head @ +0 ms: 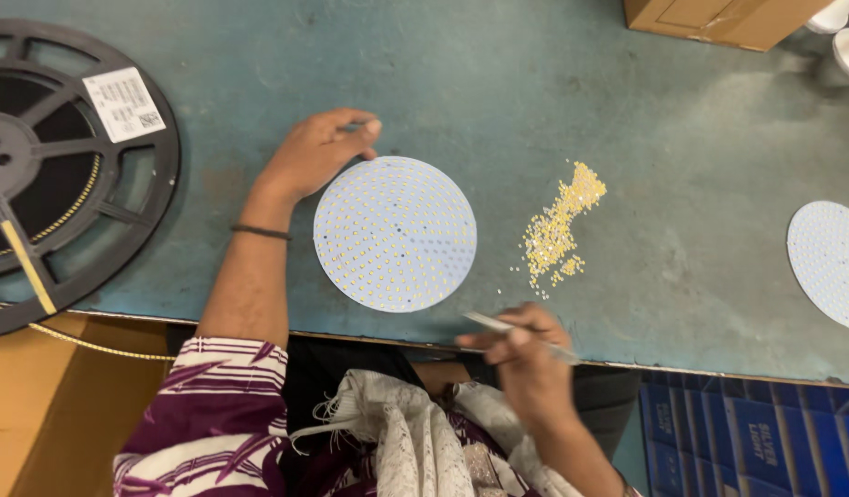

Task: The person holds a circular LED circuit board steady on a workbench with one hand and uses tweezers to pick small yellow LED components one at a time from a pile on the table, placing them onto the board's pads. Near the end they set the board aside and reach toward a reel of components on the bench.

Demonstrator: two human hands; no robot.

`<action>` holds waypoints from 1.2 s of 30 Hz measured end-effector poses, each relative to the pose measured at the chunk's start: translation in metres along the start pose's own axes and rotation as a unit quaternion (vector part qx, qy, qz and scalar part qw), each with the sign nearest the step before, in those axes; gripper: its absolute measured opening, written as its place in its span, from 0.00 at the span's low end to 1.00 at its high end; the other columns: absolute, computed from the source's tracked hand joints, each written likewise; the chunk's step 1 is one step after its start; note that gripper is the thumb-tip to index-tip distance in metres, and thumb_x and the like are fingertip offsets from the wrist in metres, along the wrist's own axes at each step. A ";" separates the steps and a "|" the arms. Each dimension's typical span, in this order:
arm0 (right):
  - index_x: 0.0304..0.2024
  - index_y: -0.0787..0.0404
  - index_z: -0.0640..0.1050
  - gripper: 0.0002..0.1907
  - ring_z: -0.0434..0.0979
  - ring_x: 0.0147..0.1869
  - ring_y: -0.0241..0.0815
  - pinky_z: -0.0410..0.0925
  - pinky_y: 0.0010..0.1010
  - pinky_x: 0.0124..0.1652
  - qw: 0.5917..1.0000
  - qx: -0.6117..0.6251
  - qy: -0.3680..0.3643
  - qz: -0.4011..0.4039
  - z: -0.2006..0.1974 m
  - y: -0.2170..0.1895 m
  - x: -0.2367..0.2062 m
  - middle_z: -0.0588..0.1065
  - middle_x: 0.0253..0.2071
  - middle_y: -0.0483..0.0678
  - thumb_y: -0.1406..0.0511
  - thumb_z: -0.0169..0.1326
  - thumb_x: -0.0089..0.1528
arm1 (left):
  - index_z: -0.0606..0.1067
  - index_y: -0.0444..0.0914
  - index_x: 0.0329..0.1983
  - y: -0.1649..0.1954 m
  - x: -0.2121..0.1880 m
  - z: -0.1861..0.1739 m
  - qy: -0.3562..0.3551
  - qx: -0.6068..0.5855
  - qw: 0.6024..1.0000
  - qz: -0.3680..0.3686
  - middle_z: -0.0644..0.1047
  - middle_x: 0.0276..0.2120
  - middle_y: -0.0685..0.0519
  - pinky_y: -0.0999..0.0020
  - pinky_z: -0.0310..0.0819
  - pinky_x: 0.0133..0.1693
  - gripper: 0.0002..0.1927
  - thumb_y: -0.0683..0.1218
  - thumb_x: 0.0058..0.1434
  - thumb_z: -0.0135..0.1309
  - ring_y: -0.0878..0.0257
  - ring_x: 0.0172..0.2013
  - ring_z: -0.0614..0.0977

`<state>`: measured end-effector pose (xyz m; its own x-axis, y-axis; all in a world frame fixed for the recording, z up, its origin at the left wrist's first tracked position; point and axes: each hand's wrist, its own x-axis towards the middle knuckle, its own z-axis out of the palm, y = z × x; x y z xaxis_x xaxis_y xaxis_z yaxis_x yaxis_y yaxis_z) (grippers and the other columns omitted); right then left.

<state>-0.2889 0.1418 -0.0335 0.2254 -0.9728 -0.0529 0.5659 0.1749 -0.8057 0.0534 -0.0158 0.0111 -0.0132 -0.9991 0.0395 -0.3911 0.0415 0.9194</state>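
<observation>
My left hand (319,152) rests on the worktop (498,83) with its fingertips curled against the far rim of the round white board (394,233), pinning it flat rather than gripping it; the hand holds nothing else. The board lies close to the near edge of the worktop, roughly midway along it, its face covered in rows of small pads, many already carrying tiny yellowish parts. My right hand (526,354) hovers at the near edge, just off the board's near right rim, fingers closed on a pair of slim metal tweezers (512,329) whose tips point left toward the board. I cannot tell whether the tips carry a part; they are too fine to read.

The loose heap of small yellow components (558,225) lies to the right of the board, between it and a second white board (831,262) at the right edge. To do this well, I judge I should keep the left fingertips pressing at the rim only, clear of the populated rows, so nothing smears. I should squeeze the tweezers lightly, pick one piece from the thin fringe of the heap, and set it down straight onto a bare pad without dragging across its neighbours. A large black reel (56,175) sits at the left edge, well apart.
</observation>
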 end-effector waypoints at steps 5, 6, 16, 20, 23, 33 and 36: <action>0.39 0.65 0.76 0.11 0.76 0.34 0.41 0.71 0.60 0.59 0.995 -0.031 0.064 -0.070 -0.051 -0.031 -0.020 0.75 0.28 0.48 0.64 0.63 0.65 | 0.75 0.37 0.59 0.012 -0.008 0.020 -0.075 -0.010 0.997 0.019 0.84 0.38 0.50 0.66 0.78 0.42 0.28 0.61 0.65 0.54 0.65 0.40 0.84; 0.39 0.64 0.76 0.11 0.78 0.35 0.42 0.71 0.61 0.59 0.995 -0.043 0.049 -0.073 -0.057 -0.034 -0.024 0.75 0.28 0.49 0.63 0.63 0.64 | 0.74 0.37 0.60 0.013 -0.011 0.019 -0.085 -0.025 0.995 0.034 0.84 0.40 0.50 0.66 0.78 0.42 0.29 0.61 0.65 0.55 0.64 0.41 0.84; 0.33 0.64 0.75 0.09 0.83 0.56 0.49 0.75 0.36 0.39 0.956 -0.223 -0.175 0.072 -0.072 -0.036 0.048 0.78 0.34 0.52 0.65 0.60 0.63 | 0.73 0.36 0.64 0.009 -0.022 -0.010 -0.109 0.019 0.992 -0.052 0.84 0.42 0.51 0.70 0.72 0.34 0.28 0.57 0.66 0.51 0.64 0.27 0.75; 0.36 0.66 0.75 0.05 0.80 0.43 0.49 0.71 0.36 0.43 0.979 -0.188 -0.075 -0.022 -0.078 -0.046 0.109 0.76 0.37 0.54 0.70 0.58 0.64 | 0.73 0.37 0.66 0.015 -0.024 -0.013 -0.123 -0.016 0.990 -0.069 0.84 0.43 0.51 0.74 0.68 0.31 0.28 0.55 0.67 0.49 0.67 0.25 0.72; 0.38 0.63 0.75 0.04 0.81 0.43 0.46 0.71 0.35 0.44 0.986 -0.139 -0.010 -0.086 -0.094 -0.080 0.125 0.79 0.36 0.54 0.68 0.54 0.64 | 0.73 0.38 0.66 0.013 -0.021 -0.015 -0.127 -0.035 0.987 -0.094 0.84 0.43 0.52 0.75 0.63 0.26 0.27 0.55 0.67 0.49 0.68 0.23 0.71; 0.42 0.67 0.75 0.09 0.78 0.44 0.43 0.69 0.43 0.61 0.963 -0.263 0.000 -0.060 -0.079 -0.064 0.063 0.78 0.37 0.52 0.65 0.57 0.69 | 0.74 0.37 0.66 -0.006 -0.008 -0.023 -0.120 -0.061 0.989 -0.068 0.83 0.44 0.50 0.76 0.61 0.23 0.26 0.55 0.71 0.51 0.69 0.29 0.76; 0.44 0.67 0.74 0.10 0.80 0.44 0.45 0.67 0.47 0.67 0.972 -0.212 -0.024 -0.101 -0.072 -0.060 0.040 0.78 0.38 0.53 0.65 0.58 0.69 | 0.74 0.33 0.61 -0.004 -0.006 -0.018 -0.047 -0.009 0.995 0.082 0.81 0.43 0.51 0.78 0.69 0.41 0.23 0.54 0.73 0.52 0.72 0.40 0.78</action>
<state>-0.3707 0.0819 -0.0299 0.1868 -0.9708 0.1504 0.2274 -0.1062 -0.9680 0.0718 -0.0103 0.0145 -0.1618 -0.9746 0.1547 -0.3597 0.2042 0.9104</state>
